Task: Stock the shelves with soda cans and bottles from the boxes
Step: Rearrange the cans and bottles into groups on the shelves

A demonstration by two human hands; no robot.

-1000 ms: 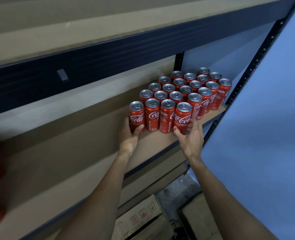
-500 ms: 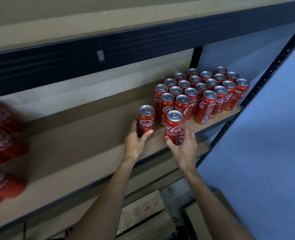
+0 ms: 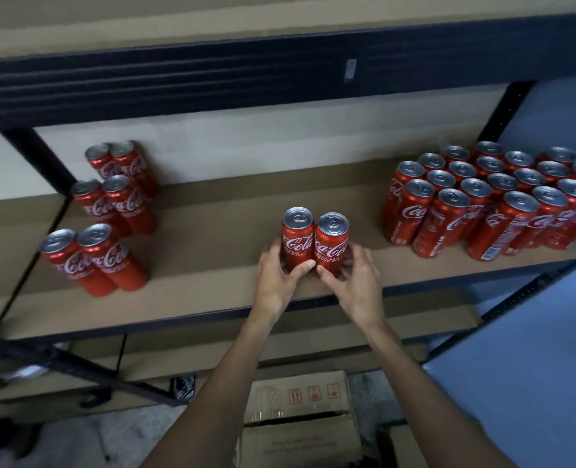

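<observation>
Two red cola cans stand upright side by side near the front edge of the brown shelf board [image 3: 212,231]. My left hand [image 3: 276,278] grips the left can [image 3: 297,236] low down, thumb across its front. My right hand [image 3: 354,282] grips the right can [image 3: 331,241] the same way. A large block of several red cans [image 3: 492,204] fills the right end of the shelf. Three pairs of cans [image 3: 110,211] stand at the left end, running front to back.
A dark steel beam [image 3: 246,79] of the upper shelf hangs above. Black uprights [image 3: 509,109] frame the bay. A blue wall [image 3: 550,366] closes the right side. Below, an open cardboard box [image 3: 300,417] sits on the floor under my arms.
Both hands have carried their two cans leftward away from the big block and brought them together at mid-shelf. The view has swung left, revealing the pairs of cans at the left end.
</observation>
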